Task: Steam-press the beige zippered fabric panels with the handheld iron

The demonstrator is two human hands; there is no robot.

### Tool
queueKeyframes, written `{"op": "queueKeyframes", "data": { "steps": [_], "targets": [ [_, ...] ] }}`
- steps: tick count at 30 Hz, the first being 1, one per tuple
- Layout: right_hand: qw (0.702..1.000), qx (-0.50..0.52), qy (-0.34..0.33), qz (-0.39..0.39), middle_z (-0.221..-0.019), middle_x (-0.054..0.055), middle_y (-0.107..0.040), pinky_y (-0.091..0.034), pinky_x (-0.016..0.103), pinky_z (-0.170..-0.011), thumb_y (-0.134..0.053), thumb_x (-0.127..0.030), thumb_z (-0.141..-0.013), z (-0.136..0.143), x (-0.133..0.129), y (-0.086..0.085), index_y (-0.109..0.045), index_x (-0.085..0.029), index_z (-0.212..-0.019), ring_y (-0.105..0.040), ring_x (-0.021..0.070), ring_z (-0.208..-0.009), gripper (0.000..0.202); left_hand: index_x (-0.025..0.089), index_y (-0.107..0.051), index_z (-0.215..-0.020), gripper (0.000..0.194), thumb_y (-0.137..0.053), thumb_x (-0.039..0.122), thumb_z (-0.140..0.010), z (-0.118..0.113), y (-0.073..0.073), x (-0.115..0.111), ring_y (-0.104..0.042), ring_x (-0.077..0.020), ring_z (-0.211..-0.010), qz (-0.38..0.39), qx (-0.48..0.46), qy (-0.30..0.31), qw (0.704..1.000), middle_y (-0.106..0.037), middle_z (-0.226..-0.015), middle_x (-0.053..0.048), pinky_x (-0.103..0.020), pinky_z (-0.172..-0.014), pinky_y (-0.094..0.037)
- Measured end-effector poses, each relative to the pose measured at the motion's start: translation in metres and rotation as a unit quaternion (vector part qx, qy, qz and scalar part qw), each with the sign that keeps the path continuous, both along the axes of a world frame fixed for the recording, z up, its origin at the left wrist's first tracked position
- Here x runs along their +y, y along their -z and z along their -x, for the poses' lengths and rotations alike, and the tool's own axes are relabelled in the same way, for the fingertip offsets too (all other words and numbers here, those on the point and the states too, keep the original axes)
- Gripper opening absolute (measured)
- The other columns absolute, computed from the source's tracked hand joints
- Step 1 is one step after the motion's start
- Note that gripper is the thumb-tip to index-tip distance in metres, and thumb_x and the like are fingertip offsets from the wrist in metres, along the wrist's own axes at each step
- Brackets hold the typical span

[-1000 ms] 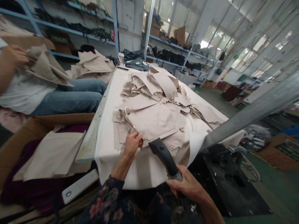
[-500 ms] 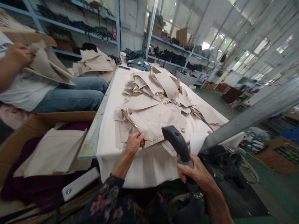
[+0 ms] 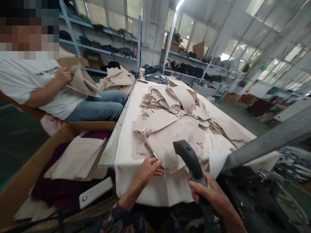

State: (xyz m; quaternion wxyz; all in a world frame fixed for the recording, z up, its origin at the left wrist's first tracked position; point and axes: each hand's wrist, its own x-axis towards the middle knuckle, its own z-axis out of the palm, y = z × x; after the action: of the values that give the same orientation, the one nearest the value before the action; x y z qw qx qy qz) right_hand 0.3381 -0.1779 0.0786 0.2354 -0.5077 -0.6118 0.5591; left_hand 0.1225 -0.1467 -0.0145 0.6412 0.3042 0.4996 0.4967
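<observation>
My left hand (image 3: 151,168) is closed in a pinch at the near edge of a beige fabric piece (image 3: 167,147). A gold-coloured zip (image 3: 151,147) runs along that piece's left side down to my fingertips. My right hand (image 3: 210,191) is wrapped round the handle of a dark grey curved nozzle (image 3: 190,158). The nozzle's flat head points up and left, over the lower right part of the fabric; whether it touches cannot be told. Beyond lies a loose heap of beige fabric pieces (image 3: 186,97) with metal zips.
White cloth covers the table (image 3: 145,186). At the left, a cardboard box (image 3: 21,184) holds beige and purple fabric, with a white phone-like power bank (image 3: 96,193) beside it. A seated person (image 3: 55,87) handles beige fabric. A grey metal post (image 3: 269,144) slants across the right.
The view has swung left, so everything sits further right and lower. My left hand keeps its pinch on the fabric, and my right hand still holds the nozzle.
</observation>
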Motion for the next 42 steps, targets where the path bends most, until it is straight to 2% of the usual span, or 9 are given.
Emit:
{"op": "queueKeyframes", "data": {
  "steps": [3, 4, 6, 8, 10, 17, 32, 38, 42],
  "targets": [
    [0.999, 0.012, -0.028, 0.015, -0.046, -0.005, -0.05, -0.037, 0.019, -0.04, -0.057, -0.036, -0.077, 0.004, 0.006, 0.001, -0.045, -0.016, -0.08, -0.044, 0.0084, -0.039, 0.024, 0.016, -0.058, -0.071, 0.026, -0.064, 0.041, -0.066, 0.028, -0.015, 0.006, -0.062, -0.0196, -0.055, -0.039, 0.134, -0.12, 0.983, -0.065, -0.065, -0.009, -0.031, -0.054, -0.048],
    [0.999, 0.013, -0.039, 0.019, -0.047, -0.004, -0.051, -0.037, 0.019, -0.04, -0.057, -0.036, -0.077, 0.008, 0.008, 0.002, -0.046, -0.016, -0.08, -0.045, 0.0085, -0.039, 0.023, 0.017, -0.059, -0.076, 0.022, -0.061, 0.038, -0.07, 0.039, -0.021, 0.011, -0.061, -0.0186, -0.056, -0.075, 0.228, -0.173, 0.955, -0.065, -0.066, -0.007, -0.03, -0.056, -0.047],
    [0.998, 0.014, -0.062, 0.024, -0.048, -0.004, -0.052, -0.038, 0.019, -0.04, -0.058, -0.035, -0.077, 0.018, 0.014, 0.005, -0.048, -0.015, -0.079, -0.046, 0.0087, -0.04, 0.023, 0.019, -0.06, -0.082, 0.014, -0.058, 0.03, -0.074, 0.058, -0.032, 0.027, -0.06, -0.0193, -0.067, -0.149, 0.436, -0.235, 0.856, -0.063, -0.073, -0.006, -0.032, -0.066, -0.046],
    [0.997, 0.016, -0.074, 0.026, -0.049, -0.004, -0.052, -0.039, 0.019, -0.041, -0.058, -0.035, -0.077, 0.029, 0.019, 0.007, -0.05, -0.015, -0.077, -0.047, 0.0087, -0.041, 0.022, 0.019, -0.063, -0.089, 0.016, -0.058, 0.025, -0.074, 0.072, -0.036, 0.046, -0.057, -0.0223, -0.085, -0.211, 0.572, -0.221, 0.761, -0.062, -0.088, -0.008, -0.033, -0.078, -0.043],
    [0.997, 0.016, -0.077, 0.028, -0.05, -0.004, -0.052, -0.039, 0.019, -0.041, -0.059, -0.034, -0.077, 0.038, 0.023, 0.008, -0.05, -0.015, -0.077, -0.046, 0.0085, -0.041, 0.021, 0.019, -0.065, -0.095, 0.022, -0.058, 0.024, -0.075, 0.082, -0.033, 0.065, -0.054, -0.0231, -0.094, -0.252, 0.62, -0.174, 0.722, -0.059, -0.098, -0.009, -0.033, -0.084, -0.041],
    [0.995, 0.006, -0.093, 0.033, -0.05, -0.004, -0.053, -0.038, 0.018, -0.041, -0.058, -0.031, -0.078, 0.056, 0.035, 0.008, -0.051, -0.015, -0.078, -0.045, 0.0079, -0.041, 0.018, 0.016, -0.069, -0.081, 0.025, -0.046, 0.025, -0.084, 0.098, -0.009, 0.098, -0.057, -0.0162, -0.078, -0.291, 0.544, -0.104, 0.78, -0.062, -0.085, -0.007, -0.027, -0.075, -0.042],
    [0.987, 0.074, -0.133, 0.043, -0.051, -0.004, -0.049, -0.04, 0.019, -0.04, -0.06, -0.033, -0.076, 0.1, 0.087, 0.017, -0.05, -0.015, -0.068, -0.045, 0.008, -0.042, 0.023, 0.016, -0.068, -0.072, 0.023, -0.049, 0.026, -0.082, 0.105, -0.009, 0.097, -0.06, -0.0175, -0.077, -0.29, 0.492, -0.124, 0.812, -0.067, -0.077, -0.006, -0.028, -0.073, -0.043],
    [0.995, 0.046, -0.086, 0.02, -0.054, -0.004, -0.05, -0.042, 0.02, -0.041, -0.06, -0.031, -0.077, 0.085, 0.086, 0.004, -0.048, -0.015, -0.075, -0.048, 0.0087, -0.043, 0.019, 0.016, -0.064, -0.095, 0.023, -0.055, 0.018, -0.075, 0.101, -0.007, 0.095, -0.058, -0.0162, -0.075, -0.305, 0.491, -0.11, 0.809, -0.063, -0.09, -0.006, -0.029, -0.073, -0.044],
    [0.997, 0.001, -0.077, 0.012, -0.054, -0.004, -0.052, -0.042, 0.02, -0.042, -0.058, -0.03, -0.078, 0.067, 0.073, -0.003, -0.048, -0.016, -0.079, -0.049, 0.009, -0.044, 0.017, 0.017, -0.063, -0.081, 0.014, -0.053, 0.013, -0.072, 0.101, -0.001, 0.094, -0.055, -0.0173, -0.082, -0.319, 0.506, -0.086, 0.797, -0.058, -0.087, -0.005, -0.03, -0.075, -0.044]
  ]
}}
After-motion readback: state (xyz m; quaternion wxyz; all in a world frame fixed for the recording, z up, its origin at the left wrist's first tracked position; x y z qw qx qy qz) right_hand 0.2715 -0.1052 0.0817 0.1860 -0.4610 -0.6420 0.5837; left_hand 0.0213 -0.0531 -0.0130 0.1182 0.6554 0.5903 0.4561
